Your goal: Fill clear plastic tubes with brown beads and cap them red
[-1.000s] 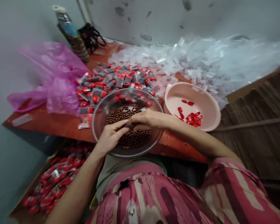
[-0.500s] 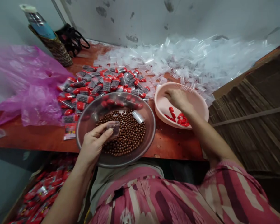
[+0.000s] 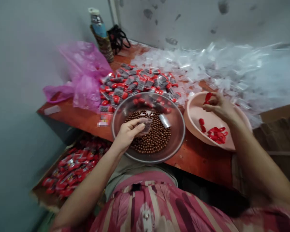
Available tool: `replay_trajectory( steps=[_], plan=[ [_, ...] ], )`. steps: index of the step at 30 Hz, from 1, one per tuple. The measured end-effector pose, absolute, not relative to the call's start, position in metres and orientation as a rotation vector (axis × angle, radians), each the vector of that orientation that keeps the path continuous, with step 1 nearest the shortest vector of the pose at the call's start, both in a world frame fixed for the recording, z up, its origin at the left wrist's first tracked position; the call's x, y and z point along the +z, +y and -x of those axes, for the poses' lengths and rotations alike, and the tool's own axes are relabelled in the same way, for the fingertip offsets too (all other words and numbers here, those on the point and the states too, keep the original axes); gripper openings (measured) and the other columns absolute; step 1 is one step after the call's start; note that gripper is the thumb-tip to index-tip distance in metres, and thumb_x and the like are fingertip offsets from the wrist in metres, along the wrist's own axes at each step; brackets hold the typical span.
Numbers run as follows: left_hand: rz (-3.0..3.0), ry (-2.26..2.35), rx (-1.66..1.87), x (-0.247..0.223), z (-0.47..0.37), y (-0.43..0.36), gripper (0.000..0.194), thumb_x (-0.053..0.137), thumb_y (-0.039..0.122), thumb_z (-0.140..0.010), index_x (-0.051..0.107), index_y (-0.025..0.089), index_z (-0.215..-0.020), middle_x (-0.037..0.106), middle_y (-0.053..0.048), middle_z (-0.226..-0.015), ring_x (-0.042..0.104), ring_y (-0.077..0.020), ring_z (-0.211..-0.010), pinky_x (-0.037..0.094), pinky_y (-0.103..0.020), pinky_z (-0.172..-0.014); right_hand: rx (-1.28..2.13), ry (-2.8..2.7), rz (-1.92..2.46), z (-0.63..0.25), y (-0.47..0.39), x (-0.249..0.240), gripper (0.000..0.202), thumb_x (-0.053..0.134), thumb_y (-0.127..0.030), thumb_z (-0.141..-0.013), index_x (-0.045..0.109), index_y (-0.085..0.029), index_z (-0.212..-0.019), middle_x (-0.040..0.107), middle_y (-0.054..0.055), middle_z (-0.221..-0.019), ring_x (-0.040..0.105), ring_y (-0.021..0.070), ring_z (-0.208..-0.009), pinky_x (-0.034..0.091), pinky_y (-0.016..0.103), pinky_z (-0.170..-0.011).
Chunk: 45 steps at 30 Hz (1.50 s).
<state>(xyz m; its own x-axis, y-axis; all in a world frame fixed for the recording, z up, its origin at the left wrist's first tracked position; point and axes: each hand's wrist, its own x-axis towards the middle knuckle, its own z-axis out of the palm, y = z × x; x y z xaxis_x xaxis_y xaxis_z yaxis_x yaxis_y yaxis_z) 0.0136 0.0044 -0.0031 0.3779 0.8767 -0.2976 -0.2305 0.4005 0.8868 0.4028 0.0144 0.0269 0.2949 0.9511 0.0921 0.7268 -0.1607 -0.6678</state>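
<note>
Over a metal bowl (image 3: 148, 158) of small brown balls (image 3: 154, 140), my left hand (image 3: 128, 133) pinches a small clear plastic container (image 3: 147, 125). Dark contents show faintly through its wall. My right hand (image 3: 218, 106) is above the far side of a pink plastic basin (image 3: 193, 127), holding a red cap (image 3: 207, 97) between thumb and fingers. More red caps (image 3: 217, 134) lie on the basin's floor. Another clear container (image 3: 164, 120) rests on the balls at the bowl's right side.
Behind the bowl are heaped red-capped filled containers (image 3: 135, 82). Clear empty containers (image 3: 195, 61) spread along the wall. A purple plastic bag (image 3: 87, 74) and a bottle (image 3: 100, 32) stand at left. Below the table is a box of red packets (image 3: 72, 170); stacked cardboard (image 3: 280, 135) is at right.
My right hand has lifted from inside the basin with a red cap in its fingers. My left hand keeps the container over the bowl. The view has swung left.
</note>
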Motion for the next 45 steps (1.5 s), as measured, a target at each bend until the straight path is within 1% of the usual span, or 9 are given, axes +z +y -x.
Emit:
replay_trajectory(
  steps=[5, 9, 18, 24, 29, 34, 37, 41, 45],
  plan=[
    [-0.810, 0.793, 0.866, -0.001, -0.014, 0.004, 0.040, 0.084, 0.038, -0.066, 0.075, 0.018, -0.099, 0.075, -0.007, -0.106, 0.072, -0.0186, -0.085, 0.059, -0.032, -0.079, 1.107, -1.289, 1.235, -0.280, 0.016, 0.043, 0.041, 0.087, -0.026, -0.058, 0.059, -0.025, -0.088, 0.067, -0.001, -0.079, 0.063, 0.0149, -0.065, 0.054, 0.030, -0.064],
    [-0.728, 0.688, 0.952, 0.000, -0.012, 0.003, 0.041, 0.082, 0.038, -0.068, 0.072, 0.017, -0.100, 0.075, -0.007, -0.104, 0.073, -0.0197, -0.086, 0.059, -0.030, -0.077, 1.235, -1.219, 1.053, -0.198, 0.011, 0.034, 0.069, 0.089, -0.034, -0.057, 0.052, -0.032, -0.115, 0.063, -0.006, -0.078, 0.063, 0.0153, -0.066, 0.056, 0.032, -0.068],
    [-0.633, 0.591, 1.050, -0.001, -0.012, 0.004, 0.046, 0.084, 0.041, -0.064, 0.066, 0.016, -0.098, 0.075, -0.007, -0.100, 0.072, -0.0219, -0.093, 0.059, -0.034, -0.080, 1.159, -1.348, 1.077, -0.192, 0.010, 0.008, 0.037, 0.086, -0.038, -0.063, 0.061, -0.023, -0.085, 0.065, -0.001, -0.087, 0.067, 0.0168, -0.080, 0.057, 0.032, -0.076],
    [-0.645, 0.565, 1.014, -0.001, -0.012, 0.002, 0.045, 0.084, 0.041, -0.064, 0.067, 0.016, -0.097, 0.074, -0.006, -0.097, 0.071, -0.0205, -0.089, 0.059, -0.035, -0.079, 0.861, -1.712, 1.021, -0.206, 0.006, 0.020, 0.075, 0.079, -0.040, -0.074, 0.038, -0.033, -0.137, 0.067, 0.003, -0.097, 0.068, 0.0170, -0.071, 0.059, 0.031, -0.064],
    [-0.614, 0.542, 1.021, -0.001, -0.012, 0.003, 0.041, 0.084, 0.038, -0.064, 0.067, 0.015, -0.093, 0.074, -0.003, -0.088, 0.070, -0.0142, -0.076, 0.059, -0.029, -0.071, 0.196, -2.300, 0.853, -0.217, 0.005, 0.037, 0.031, 0.071, -0.022, -0.083, 0.065, -0.029, -0.113, 0.061, 0.009, -0.124, 0.066, 0.0232, -0.106, 0.058, 0.037, -0.086],
    [-0.623, 0.540, 0.992, -0.001, -0.012, 0.003, 0.042, 0.085, 0.039, -0.063, 0.068, 0.015, -0.093, 0.073, -0.002, -0.085, 0.068, -0.0129, -0.074, 0.059, -0.028, -0.069, -0.088, -2.468, 0.837, -0.225, 0.008, 0.044, 0.028, 0.072, -0.031, -0.082, 0.068, -0.023, -0.109, 0.055, 0.014, -0.135, 0.062, 0.0260, -0.113, 0.055, 0.039, -0.093],
    [-0.648, 0.557, 0.986, -0.001, -0.013, 0.003, 0.044, 0.085, 0.042, -0.063, 0.068, 0.015, -0.094, 0.075, -0.005, -0.088, 0.069, -0.0143, -0.076, 0.058, -0.027, -0.069, -0.018, -2.414, 0.868, -0.224, 0.009, 0.040, 0.024, 0.071, -0.038, -0.082, 0.069, -0.022, -0.101, 0.061, 0.014, -0.126, 0.064, 0.0254, -0.110, 0.055, 0.039, -0.092],
    [-0.744, 0.566, 1.016, -0.004, -0.013, 0.002, 0.043, 0.081, 0.044, -0.068, 0.069, 0.016, -0.097, 0.075, -0.007, -0.092, 0.071, -0.0171, -0.082, 0.058, -0.028, -0.072, 0.317, -2.463, 0.851, -0.221, 0.006, 0.039, 0.018, 0.066, -0.034, -0.088, 0.069, -0.024, -0.103, 0.073, 0.004, -0.089, 0.070, 0.0164, -0.075, 0.058, 0.028, -0.069],
    [-1.011, 0.688, 1.098, -0.009, -0.014, 0.001, 0.035, 0.071, 0.040, -0.079, 0.071, 0.017, -0.105, 0.074, -0.008, -0.108, 0.070, -0.0201, -0.095, 0.056, -0.032, -0.085, 0.413, -2.257, 1.051, -0.225, 0.002, 0.047, 0.025, 0.066, -0.031, -0.088, 0.069, -0.028, -0.113, 0.075, 0.003, -0.094, 0.071, 0.0179, -0.073, 0.057, 0.029, -0.065]
  ],
)
